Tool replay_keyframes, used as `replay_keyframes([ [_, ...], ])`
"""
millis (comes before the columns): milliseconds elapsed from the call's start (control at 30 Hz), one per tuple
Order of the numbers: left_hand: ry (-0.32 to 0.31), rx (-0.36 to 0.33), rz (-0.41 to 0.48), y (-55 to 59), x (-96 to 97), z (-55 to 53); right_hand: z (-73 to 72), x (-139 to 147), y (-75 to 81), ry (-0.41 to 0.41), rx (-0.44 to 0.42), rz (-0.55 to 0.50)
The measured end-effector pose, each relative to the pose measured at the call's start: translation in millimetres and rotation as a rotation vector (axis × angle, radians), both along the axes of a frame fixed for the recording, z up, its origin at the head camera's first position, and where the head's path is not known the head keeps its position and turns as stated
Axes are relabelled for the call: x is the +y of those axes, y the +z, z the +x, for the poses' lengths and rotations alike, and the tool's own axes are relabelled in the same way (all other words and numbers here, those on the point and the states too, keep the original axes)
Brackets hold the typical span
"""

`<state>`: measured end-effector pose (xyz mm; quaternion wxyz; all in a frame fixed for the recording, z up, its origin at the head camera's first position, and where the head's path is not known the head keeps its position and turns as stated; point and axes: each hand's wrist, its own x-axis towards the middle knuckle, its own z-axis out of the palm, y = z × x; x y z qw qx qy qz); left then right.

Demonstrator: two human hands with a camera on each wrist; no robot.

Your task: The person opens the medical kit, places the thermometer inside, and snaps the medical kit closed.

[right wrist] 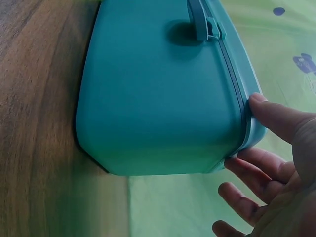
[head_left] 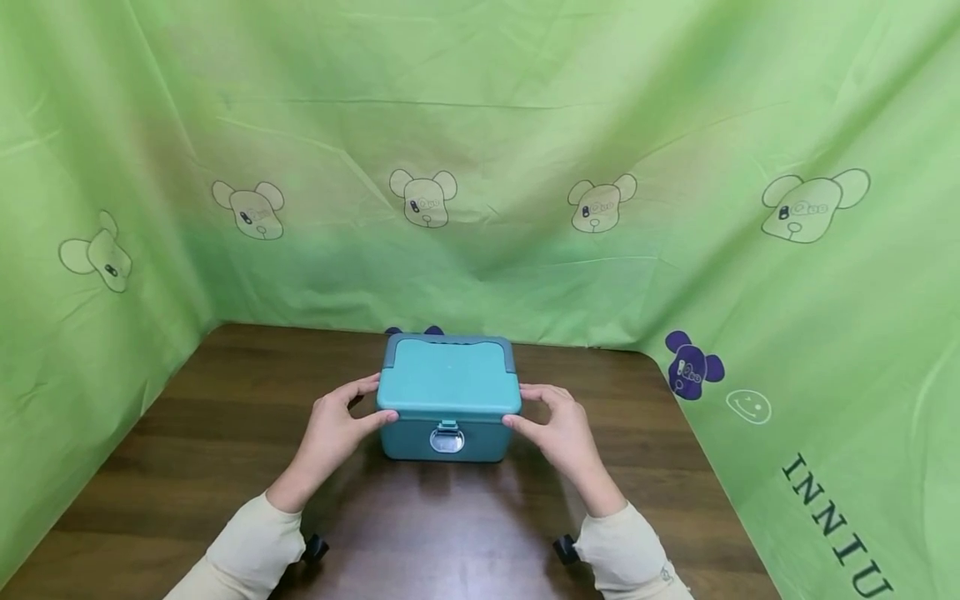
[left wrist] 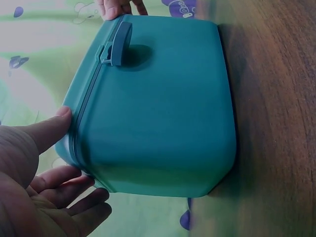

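A teal plastic storage box [head_left: 448, 375] stands on the wooden table with its lid down on it. Its front latch [left wrist: 121, 44] sticks out from the front wall just under the lid seam. My left hand [head_left: 337, 425] grips the lid's left front corner, thumb on the front edge and fingers against the side. At the opposite corner, my right hand [head_left: 558, 425] holds the lid the same way; in the right wrist view its thumb [right wrist: 276, 116] presses the lid rim. The inside of the box is hidden.
The brown wooden table [head_left: 225, 400] carries the box near its back edge. A green cloth [head_left: 495, 275] printed with bear heads hangs close behind the box and along both sides. Black straps [head_left: 566, 550] show at both sleeve cuffs.
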<state>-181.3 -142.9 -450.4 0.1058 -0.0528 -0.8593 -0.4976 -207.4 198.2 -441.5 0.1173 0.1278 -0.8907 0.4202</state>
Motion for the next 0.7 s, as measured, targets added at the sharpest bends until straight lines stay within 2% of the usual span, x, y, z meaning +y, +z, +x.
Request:
replay_keyframes([
  [300,0.001,0.009,0.013,-2.8,0.2,-0.1,3.1,0.8,-4.7,-0.001,0.080,0.047],
  [500,-0.014,0.035,0.012,-5.5,2.3,-0.4,5.0,1.1,-8.2,-0.022,0.097,0.044],
  [600,-0.005,0.035,0.005,-4.0,3.4,1.4,8.2,-2.1,-10.9,-0.047,0.105,0.030],
  [700,0.008,0.035,-0.012,-3.4,3.3,3.0,14.7,-8.4,-15.4,-0.108,0.095,-0.007],
])
